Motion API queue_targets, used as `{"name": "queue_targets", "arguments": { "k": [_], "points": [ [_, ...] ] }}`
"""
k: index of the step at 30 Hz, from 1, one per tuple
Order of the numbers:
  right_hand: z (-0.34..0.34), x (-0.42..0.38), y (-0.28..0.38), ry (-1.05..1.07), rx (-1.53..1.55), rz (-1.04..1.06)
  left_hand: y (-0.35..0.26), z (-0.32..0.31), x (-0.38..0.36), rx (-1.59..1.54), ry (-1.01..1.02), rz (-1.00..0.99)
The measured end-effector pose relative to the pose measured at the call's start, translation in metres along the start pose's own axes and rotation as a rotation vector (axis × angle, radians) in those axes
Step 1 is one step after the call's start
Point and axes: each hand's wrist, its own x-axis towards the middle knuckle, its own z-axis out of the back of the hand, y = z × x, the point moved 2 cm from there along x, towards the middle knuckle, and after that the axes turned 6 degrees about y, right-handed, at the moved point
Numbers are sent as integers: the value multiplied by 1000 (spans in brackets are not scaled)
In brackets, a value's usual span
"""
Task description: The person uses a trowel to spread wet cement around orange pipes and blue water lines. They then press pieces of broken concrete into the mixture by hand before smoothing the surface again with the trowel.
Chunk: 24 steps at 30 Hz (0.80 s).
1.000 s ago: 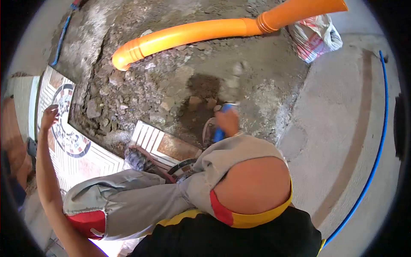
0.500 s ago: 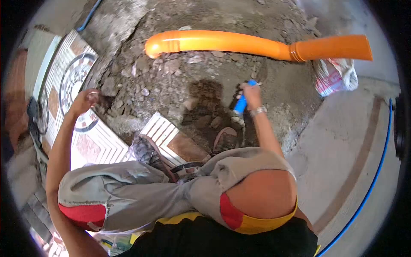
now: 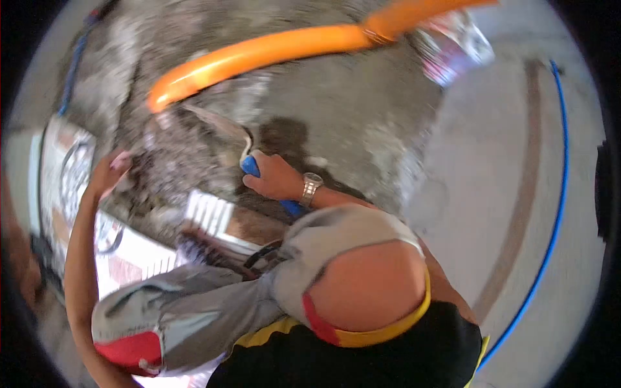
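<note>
My right hand (image 3: 278,179), with a metal-banded watch on its wrist, is wrapped round the blue handle of a trowel (image 3: 250,166). The trowel's blade points up and left over the rubble, below the left end of an orange pipe (image 3: 259,57). My left hand (image 3: 110,173) hangs by the left edge of the rubble with its fingers curled together. Something pinkish shows at its fingertips, too blurred to name. Between my legs lies a patterned tile (image 3: 210,212).
Patterned tiles (image 3: 132,252) cover the floor at left. Broken soil and rubble (image 3: 174,152) fill the middle. A printed sack (image 3: 449,52) sits under the pipe's right part. A blue hose (image 3: 561,194) runs along the concrete at right; another blue length (image 3: 74,74) lies upper left.
My right hand has swung the trowel leftward, bringing its blade into sight. My left hand stays near the tile edge. The whole view has shifted and turned, so the pipe appears tilted.
</note>
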Motion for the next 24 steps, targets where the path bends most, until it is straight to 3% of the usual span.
{"name": "queue_targets", "arguments": {
  "k": [2, 3, 4, 6, 8, 9, 11, 12, 13, 14, 16, 19, 20, 21, 22, 23, 24],
  "points": [
    [40, -44, -20, -313, -394, -75, 44, 6, -7, -122, -45, 53],
    [60, -65, -46, -489, -346, -65, 71, 7, -12, -151, -87, 4],
    [82, -88, -73, -648, -301, -35, 59, 10, -25, 39, -2, 64],
    [115, -139, -74, -1107, -165, -20, 112, 11, -38, -130, 9, 128],
    [132, -156, -153, -1305, 51, -73, 146, 22, -41, 16, 42, 171],
    [136, -160, -196, -1371, 123, -88, 194, 32, -34, -212, 35, 190],
    [134, -154, -269, -836, 286, -622, 193, 38, -28, -263, 2, 218],
    [142, -161, -287, -836, 277, -608, 192, 44, -26, -313, -33, 251],
    [153, -166, -301, -992, 164, -525, 175, 44, -28, -45, -84, 203],
    [160, -173, -278, -1085, 137, -469, 174, 49, -26, -86, -79, 42],
    [158, -177, -259, -1166, 107, -432, 163, 50, -28, -129, -132, 134],
    [155, -170, -248, -1237, -94, -376, 142, 46, -19, -4, -41, 132],
    [143, -171, -246, -1138, 104, -434, 142, 46, -21, 80, -21, 141],
    [131, -165, -240, -1019, 295, -482, 147, 49, -15, 344, -94, -27],
    [122, -150, -234, -874, 473, -525, 150, 49, -14, 331, -141, -48],
    [110, -135, -226, -827, 460, -511, 153, 49, -13, 319, -186, -69],
    [89, -121, -220, -856, 818, -464, 121, 40, -18, 62, -157, 40]
  ]
}}
